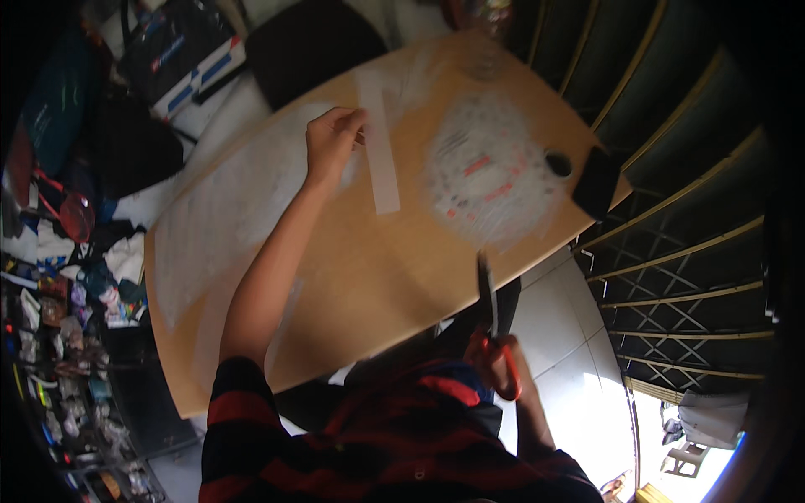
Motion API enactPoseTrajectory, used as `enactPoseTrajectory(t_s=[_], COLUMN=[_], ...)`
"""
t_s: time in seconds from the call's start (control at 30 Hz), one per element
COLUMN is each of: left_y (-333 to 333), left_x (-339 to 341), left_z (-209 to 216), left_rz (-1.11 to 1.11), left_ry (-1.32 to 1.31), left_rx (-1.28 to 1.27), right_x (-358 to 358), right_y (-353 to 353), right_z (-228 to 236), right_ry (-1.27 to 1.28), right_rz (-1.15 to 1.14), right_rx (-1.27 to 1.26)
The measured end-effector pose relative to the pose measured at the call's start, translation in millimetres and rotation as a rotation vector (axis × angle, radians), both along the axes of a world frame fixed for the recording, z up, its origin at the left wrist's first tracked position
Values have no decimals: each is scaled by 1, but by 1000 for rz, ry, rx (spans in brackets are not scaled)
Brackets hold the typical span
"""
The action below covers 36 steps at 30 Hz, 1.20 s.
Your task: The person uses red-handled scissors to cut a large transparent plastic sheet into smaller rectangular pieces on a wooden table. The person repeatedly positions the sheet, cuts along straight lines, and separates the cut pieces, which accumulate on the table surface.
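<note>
My left hand (333, 141) reaches over the brown table, its fingertips pinched on a long, pale, narrow strip (383, 172). The strip hangs over the tabletop, pointing toward me. Near my body, by the table's front edge, my right hand (495, 362) is closed round the red-orange handles of a pair of scissors (489, 295). The dark blades point away from me, slightly blurred; whether they are apart cannot be made out. To the right of the strip lies a translucent plastic sheet or bag (490, 159) with red and dark printing.
Pale translucent sheets (226, 201) cover the left part of the table (360, 293). A black chair (310, 46) stands beyond its far edge. At right, a dark folding metal gate (671, 310) runs alongside. Shelves of packed goods (80, 360) stand at left.
</note>
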<state>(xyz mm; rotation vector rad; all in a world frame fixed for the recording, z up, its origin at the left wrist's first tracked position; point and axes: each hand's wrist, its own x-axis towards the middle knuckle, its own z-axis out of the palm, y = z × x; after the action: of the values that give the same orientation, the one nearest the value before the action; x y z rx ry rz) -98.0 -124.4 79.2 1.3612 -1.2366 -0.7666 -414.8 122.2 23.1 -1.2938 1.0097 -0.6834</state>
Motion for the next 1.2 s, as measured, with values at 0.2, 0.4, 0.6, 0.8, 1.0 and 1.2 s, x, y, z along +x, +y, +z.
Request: enactPoseTrajectory(t_s=[0.2,0.4,0.6,0.8,1.0,1.2], left_y=[-141,-118,68,245,310,293], left_x=[54,76,79,181,181,102], left_z=[-43,-70,-41,-53,-93,-86], left_rz=[128,225,146,530,459,333], left_ry=[-37,-186,-684,-819,-1082,-1057], left_rx=[53,-114,-161,41,156,178], right_x=[-12,-20,-5,26,66,69], right_y=[8,7,0,10,14,24], right_z=[-6,-26,-19,-19,-10,18], right_ry=[-109,-80,-41,-52,129,401], right_rz=[9,38,224,481,706,854], right_rx=[-47,-91,14,76,-218,-10])
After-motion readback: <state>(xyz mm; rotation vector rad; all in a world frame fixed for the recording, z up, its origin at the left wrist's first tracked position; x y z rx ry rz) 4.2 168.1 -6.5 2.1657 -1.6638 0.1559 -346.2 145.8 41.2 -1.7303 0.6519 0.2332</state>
